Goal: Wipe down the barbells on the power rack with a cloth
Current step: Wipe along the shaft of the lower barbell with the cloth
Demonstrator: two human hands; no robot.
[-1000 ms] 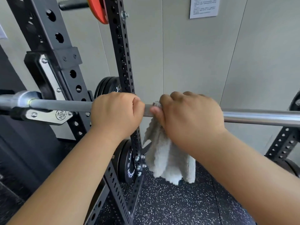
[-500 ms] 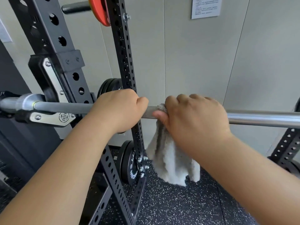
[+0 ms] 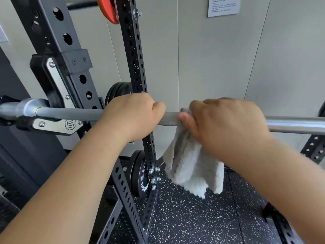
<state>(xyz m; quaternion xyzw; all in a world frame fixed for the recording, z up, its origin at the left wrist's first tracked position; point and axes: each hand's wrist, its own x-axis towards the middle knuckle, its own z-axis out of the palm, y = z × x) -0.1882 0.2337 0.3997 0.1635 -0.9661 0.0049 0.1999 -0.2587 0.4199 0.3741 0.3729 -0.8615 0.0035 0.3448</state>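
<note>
A steel barbell (image 3: 70, 114) lies level across the black power rack (image 3: 133, 55), resting in a J-hook at the left. My left hand (image 3: 133, 115) grips the bar just right of the hook. My right hand (image 3: 226, 124) grips a fluffy grey-white cloth (image 3: 191, 166) wrapped over the bar a short way to the right; the cloth's loose end hangs below the bar. A small stretch of knurled bar shows between my hands. The bar's shiny part (image 3: 295, 125) runs on to the right edge.
Black weight plates (image 3: 140, 175) hang on pegs behind the upright. A red plate (image 3: 107, 7) on a second bar sits at the top. The grey wall carries a paper notice (image 3: 223, 5). Speckled black rubber floor (image 3: 202, 221) lies below. Another rack upright (image 3: 314, 148) stands at right.
My right hand has slid the cloth a little to the right along the bar, widening the gap to my left hand. My left hand keeps its grip.
</note>
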